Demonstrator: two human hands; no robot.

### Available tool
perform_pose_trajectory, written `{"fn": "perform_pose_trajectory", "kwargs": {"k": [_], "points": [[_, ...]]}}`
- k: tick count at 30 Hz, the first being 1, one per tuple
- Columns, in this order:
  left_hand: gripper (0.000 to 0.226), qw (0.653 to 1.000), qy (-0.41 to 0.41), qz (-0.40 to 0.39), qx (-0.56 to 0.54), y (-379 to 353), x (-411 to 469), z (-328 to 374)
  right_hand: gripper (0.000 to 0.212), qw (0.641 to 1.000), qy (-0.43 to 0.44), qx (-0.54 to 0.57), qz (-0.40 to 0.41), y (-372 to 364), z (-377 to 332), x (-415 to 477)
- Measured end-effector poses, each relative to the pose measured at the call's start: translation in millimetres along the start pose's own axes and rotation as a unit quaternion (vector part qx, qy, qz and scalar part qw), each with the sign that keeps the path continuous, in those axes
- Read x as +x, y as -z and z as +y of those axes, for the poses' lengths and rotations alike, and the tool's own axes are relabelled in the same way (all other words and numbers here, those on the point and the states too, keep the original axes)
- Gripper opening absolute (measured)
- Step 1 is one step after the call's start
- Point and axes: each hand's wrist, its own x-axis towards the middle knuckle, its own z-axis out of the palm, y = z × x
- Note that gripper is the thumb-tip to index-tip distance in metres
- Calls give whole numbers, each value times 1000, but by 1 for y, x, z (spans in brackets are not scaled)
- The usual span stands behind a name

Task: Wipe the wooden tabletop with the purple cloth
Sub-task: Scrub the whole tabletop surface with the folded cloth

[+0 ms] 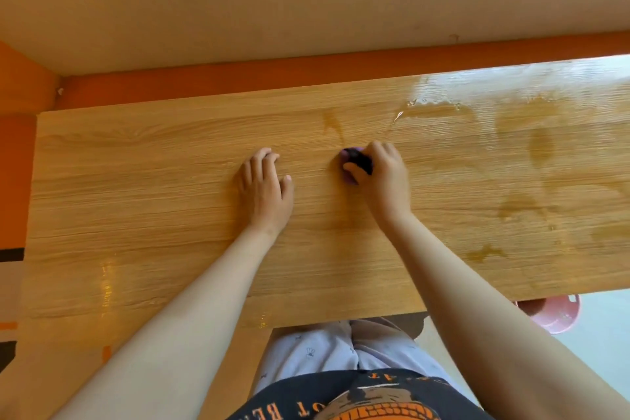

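Palm down near the middle of the desk (136, 181), your left hand (266, 189) lies flat and open, likely bracing you, while beside it your right hand (383, 177) curls round the bunched purple cloth (358, 162), pressing it down short of the wet streaks (443, 109) toward the far right corner.

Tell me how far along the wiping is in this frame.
Done: unclear; the tabletop looks dry on its left half. In hand: the right hand grips the bunched purple cloth near the centre, the left hand rests flat. Left: wet patches across the right half.
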Motion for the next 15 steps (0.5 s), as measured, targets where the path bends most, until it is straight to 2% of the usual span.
{"fn": "perform_pose_trajectory", "kwargs": {"k": [4,8,11,15], "points": [[37,1000,0,10,8,-4,-3,0,25,993,-80,-16,86,50,48,18],[36,1000,3,16,0,-3,-6,1,25,987,-113,-34,106,67,62,19],[37,1000,10,11,1,-4,-8,1,25,991,-96,-16,89,46,43,17],[38,1000,14,1,13,-3,-5,3,26,1000,-11,5,2,-11,-4,17]]}}
